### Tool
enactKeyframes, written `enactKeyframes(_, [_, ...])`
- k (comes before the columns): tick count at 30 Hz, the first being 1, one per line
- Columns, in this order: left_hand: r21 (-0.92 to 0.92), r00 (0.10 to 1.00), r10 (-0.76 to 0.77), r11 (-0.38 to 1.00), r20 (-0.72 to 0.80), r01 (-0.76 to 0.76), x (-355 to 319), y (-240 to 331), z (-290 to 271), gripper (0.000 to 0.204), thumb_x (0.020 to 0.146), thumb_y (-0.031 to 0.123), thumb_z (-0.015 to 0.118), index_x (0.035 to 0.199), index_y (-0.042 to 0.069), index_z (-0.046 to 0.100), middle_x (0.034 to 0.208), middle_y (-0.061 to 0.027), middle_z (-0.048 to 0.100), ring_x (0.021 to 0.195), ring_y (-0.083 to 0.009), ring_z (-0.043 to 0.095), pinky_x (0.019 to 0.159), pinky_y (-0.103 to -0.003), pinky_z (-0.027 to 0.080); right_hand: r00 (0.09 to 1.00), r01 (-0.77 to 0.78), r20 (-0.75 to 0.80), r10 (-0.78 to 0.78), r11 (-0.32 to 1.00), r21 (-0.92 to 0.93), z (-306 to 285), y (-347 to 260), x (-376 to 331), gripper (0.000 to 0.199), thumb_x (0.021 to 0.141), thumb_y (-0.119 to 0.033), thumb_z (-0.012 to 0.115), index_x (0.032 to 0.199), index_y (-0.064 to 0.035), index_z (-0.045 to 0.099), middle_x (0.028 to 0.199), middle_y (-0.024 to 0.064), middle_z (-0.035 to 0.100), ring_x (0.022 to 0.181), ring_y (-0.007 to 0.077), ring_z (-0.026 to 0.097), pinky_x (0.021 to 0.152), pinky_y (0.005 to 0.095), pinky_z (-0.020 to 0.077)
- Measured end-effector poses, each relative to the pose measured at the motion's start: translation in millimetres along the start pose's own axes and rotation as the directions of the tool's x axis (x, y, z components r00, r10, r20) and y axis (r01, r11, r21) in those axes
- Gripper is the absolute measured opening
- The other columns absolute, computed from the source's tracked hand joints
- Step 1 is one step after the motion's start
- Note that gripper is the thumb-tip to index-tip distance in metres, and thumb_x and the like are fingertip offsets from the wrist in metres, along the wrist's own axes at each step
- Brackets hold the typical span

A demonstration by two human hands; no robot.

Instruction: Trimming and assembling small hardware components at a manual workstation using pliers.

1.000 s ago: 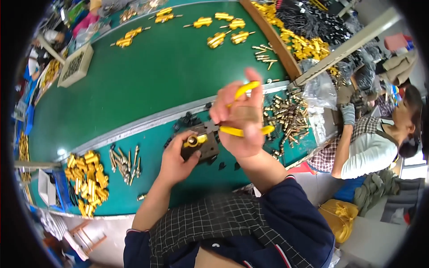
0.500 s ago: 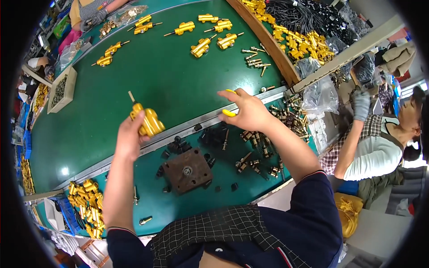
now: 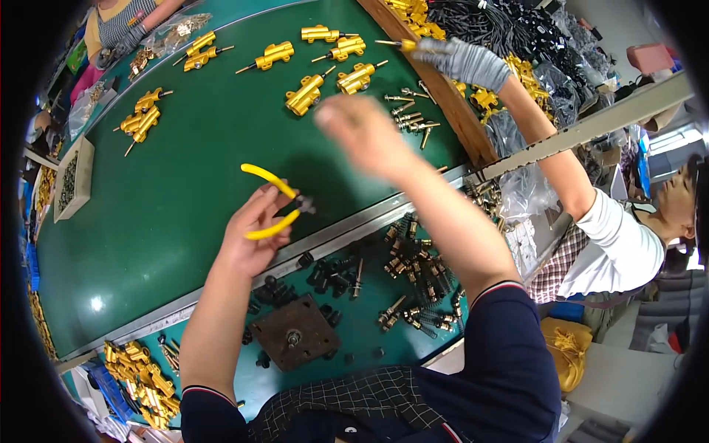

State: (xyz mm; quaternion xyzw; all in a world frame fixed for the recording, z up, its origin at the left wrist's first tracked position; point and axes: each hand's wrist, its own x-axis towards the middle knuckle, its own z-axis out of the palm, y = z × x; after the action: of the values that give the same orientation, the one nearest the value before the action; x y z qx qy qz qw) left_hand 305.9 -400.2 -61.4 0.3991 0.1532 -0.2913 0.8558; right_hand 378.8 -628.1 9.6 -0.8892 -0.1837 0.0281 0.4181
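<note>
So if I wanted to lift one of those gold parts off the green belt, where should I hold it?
Probably by the thick block-shaped body of the gold part, coming down from above with fingers across its width. It lies flat on the green belt, and the thin pin at one end looks too slim for a steady hold.

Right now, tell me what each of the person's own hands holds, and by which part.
The left hand grips yellow-handled pliers by the handles, its dark jaws pointing right. The right hand is motion-blurred over the green belt; whether it holds anything cannot be told.
</note>
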Motion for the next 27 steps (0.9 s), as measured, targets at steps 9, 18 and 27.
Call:
enactKeyframes(9, [-0.089,0.999,0.036,0.995,-0.008,-0.036,13.0,10.3,-44.0,0.027,0.095,0.024,0.053,0.116,0.008,0.054,0.098,-0.0050,0.058,0.063,-0.0119,0.050,0.054,-0.024,0.040,0.821,-0.488,-0.570,0.038,0.567,-0.664,-28.5,192.4,36.8,0.056,0.088,-0.048,0.055,0.121,-0.0032,0.057,0.125,0.0188,0.053,0.121,0.0366,0.043,0.103,0.0419,0.0352])
enactKeyframes(18, [-0.109,0.989,0.140,0.985,0.051,-0.134,6.0,3.9,-44.4,0.026,0.095,0.021,0.052,0.116,0.007,0.053,0.099,-0.0058,0.056,0.066,-0.0130,0.048,0.061,-0.027,0.041,0.902,-0.279,-0.431,-0.011,0.748,-0.603,-28.9,177.4,16.9,0.052,0.089,-0.048,0.054,0.128,-0.0140,0.055,0.129,0.0135,0.050,0.120,0.0336,0.043,0.103,0.0397,0.0343])
enactKeyframes(27, [-0.088,0.986,0.164,0.983,0.004,-0.163,0.9,1.5,-45.0,0.027,0.095,0.021,0.052,0.117,0.006,0.053,0.099,-0.0053,0.057,0.064,-0.0114,0.048,0.060,-0.027,0.042,0.975,-0.140,-0.221,-0.022,0.710,-0.690,9.5,141.7,-13.1,0.035,0.082,-0.032,0.067,0.113,-0.0161,0.062,0.107,0.0070,0.062,0.094,0.0282,0.059,0.080,0.0379,0.0487])
